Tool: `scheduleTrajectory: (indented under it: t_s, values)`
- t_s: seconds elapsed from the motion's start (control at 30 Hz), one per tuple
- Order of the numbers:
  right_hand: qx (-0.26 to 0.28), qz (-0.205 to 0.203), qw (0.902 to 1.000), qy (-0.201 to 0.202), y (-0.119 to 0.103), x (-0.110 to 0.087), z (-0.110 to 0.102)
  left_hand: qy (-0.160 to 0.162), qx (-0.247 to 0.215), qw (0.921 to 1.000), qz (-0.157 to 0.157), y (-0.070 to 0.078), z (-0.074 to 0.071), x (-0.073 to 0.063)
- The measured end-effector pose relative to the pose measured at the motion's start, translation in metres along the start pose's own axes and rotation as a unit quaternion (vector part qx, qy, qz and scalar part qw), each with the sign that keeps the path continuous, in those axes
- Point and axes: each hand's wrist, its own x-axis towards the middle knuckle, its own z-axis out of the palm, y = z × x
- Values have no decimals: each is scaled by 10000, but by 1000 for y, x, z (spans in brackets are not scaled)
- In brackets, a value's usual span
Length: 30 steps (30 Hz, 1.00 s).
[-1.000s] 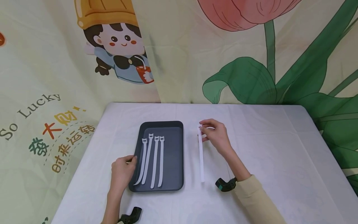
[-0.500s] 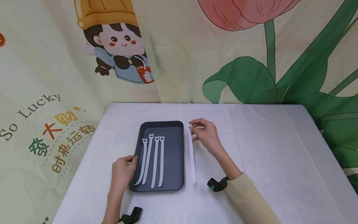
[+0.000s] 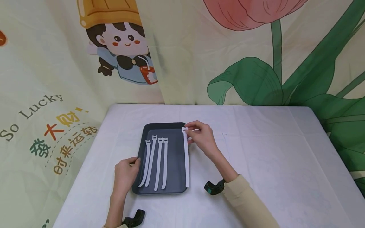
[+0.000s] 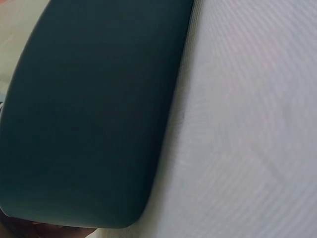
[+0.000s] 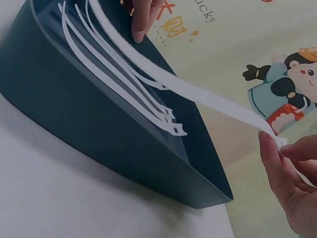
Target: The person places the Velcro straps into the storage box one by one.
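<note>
A dark blue-grey tray point(image 3: 175, 164) lies on the table, with several white hook-and-loop cable ties point(image 3: 158, 163) side by side in its left half, slotted heads toward the back. My left hand point(image 3: 124, 174) pinches the tray's left rim; its thumb shows inside the rim in the right wrist view. Between thumb and fingers, my right hand point(image 3: 201, 137) holds another white cable tie point(image 5: 198, 96) by its slotted head. In the head view this tie hangs over the tray's right rim, its tail toward the front. The right wrist view shows it arching above the others.
A white cloth covers the table point(image 3: 273, 164). Behind it hangs a printed curtain point(image 3: 182, 63) with a cartoon child and a large tulip. Black wrist cameras point(image 3: 214, 187) sit on both wrists. In the left wrist view the tray's outer wall point(image 4: 94, 114) fills the left side.
My right hand has moved left, carrying the cable tie from the cloth beside the tray to over its right rim. The left hand keeps its hold on the tray.
</note>
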Motion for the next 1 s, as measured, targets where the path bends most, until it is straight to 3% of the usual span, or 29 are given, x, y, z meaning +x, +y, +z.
scheduleTrajectory:
  t_s: [0.43,1.0]
  values:
    - [172,24,9996,-201,7,4,22,-26,24,10000,-58,1,-1,0]
    - [-428,395,9971,-486,10,11,43,-31,23,10000,-67,2,-2,-1]
